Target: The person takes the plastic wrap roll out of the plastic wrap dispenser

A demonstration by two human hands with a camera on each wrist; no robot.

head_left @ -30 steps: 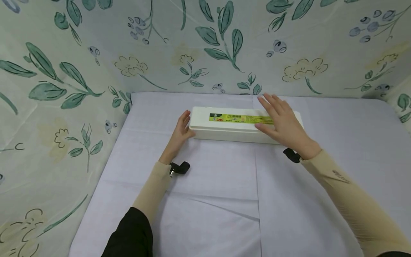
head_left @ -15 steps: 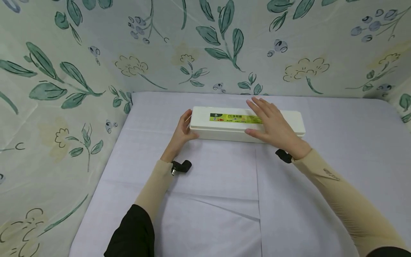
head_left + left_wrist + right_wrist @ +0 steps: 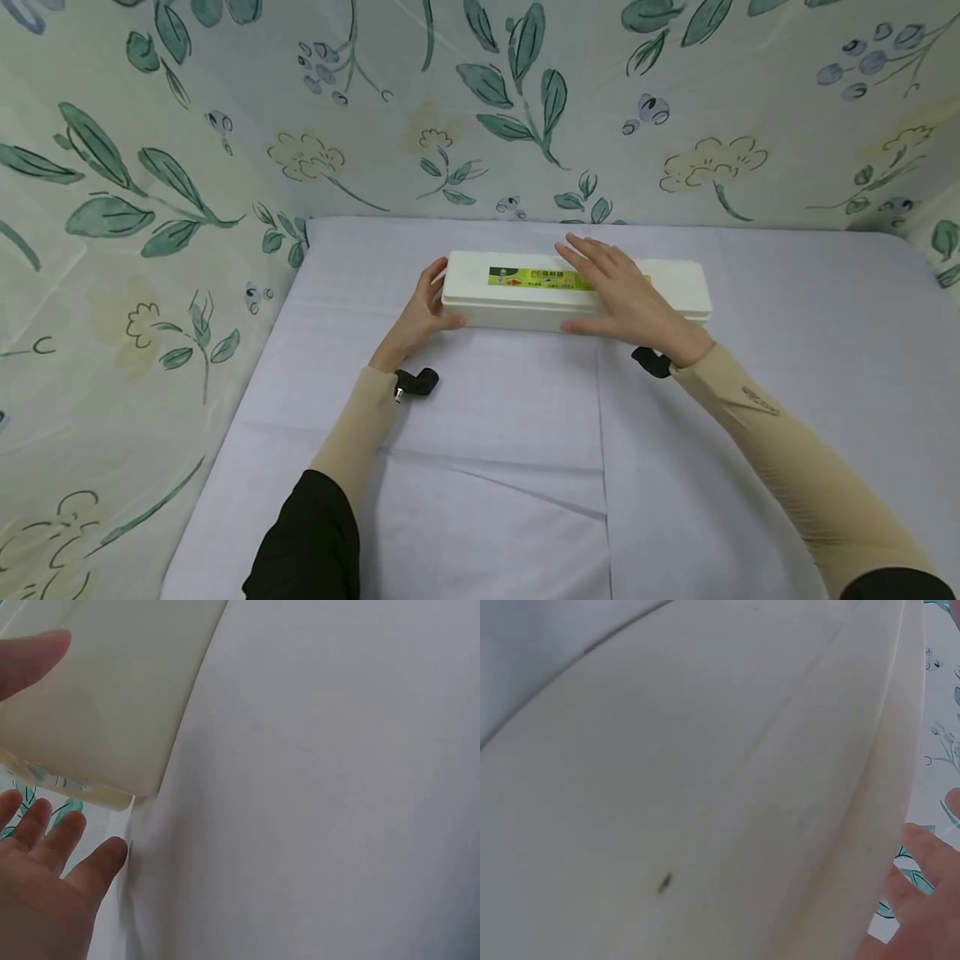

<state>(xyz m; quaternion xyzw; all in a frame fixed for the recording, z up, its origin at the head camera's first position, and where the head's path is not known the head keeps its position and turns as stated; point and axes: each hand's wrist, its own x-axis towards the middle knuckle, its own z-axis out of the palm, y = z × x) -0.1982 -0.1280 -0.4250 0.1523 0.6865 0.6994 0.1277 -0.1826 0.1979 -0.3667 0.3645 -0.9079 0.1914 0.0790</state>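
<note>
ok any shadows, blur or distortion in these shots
Head view: soft light, a faint shadow on the cloth beside the right sleeve, fine print on the label unreadable; left wrist view: a soft shadow on the cloth beside the box; right wrist view: the box looks soft up close, its edges bowed.

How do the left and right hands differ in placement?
The left hand is by the left end of the white box; the right hand is over its top. In the head view, the right hand hides part of the yellow-green label; the left hand hides none. Both have beige sleeves at the wrist.
</note>
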